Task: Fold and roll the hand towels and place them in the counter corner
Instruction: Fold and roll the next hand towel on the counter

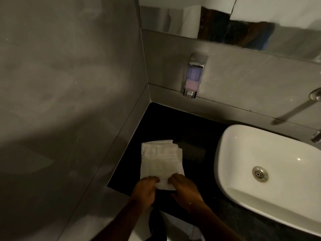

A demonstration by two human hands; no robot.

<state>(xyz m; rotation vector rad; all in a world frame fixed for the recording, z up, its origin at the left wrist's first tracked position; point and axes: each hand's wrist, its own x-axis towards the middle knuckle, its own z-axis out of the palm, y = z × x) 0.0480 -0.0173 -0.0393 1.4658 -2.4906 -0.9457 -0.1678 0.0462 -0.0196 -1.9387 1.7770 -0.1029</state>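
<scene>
A white hand towel (160, 160) lies folded into a long strip on the black counter (182, 126), running away from me toward the corner. Both hands rest on its near end. My left hand (145, 189) presses the near left corner with fingers curled over the edge. My right hand (185, 187) holds the near right corner the same way. The near end looks slightly lifted or curled between my fingers. The counter corner (154, 106), where the two grey walls meet, shows bare black surface.
A white basin (271, 173) with a metal drain sits on the counter to the right. A soap dispenser (193, 75) hangs on the back wall above the corner. A tap (298, 108) juts out at the far right. A grey wall bounds the left.
</scene>
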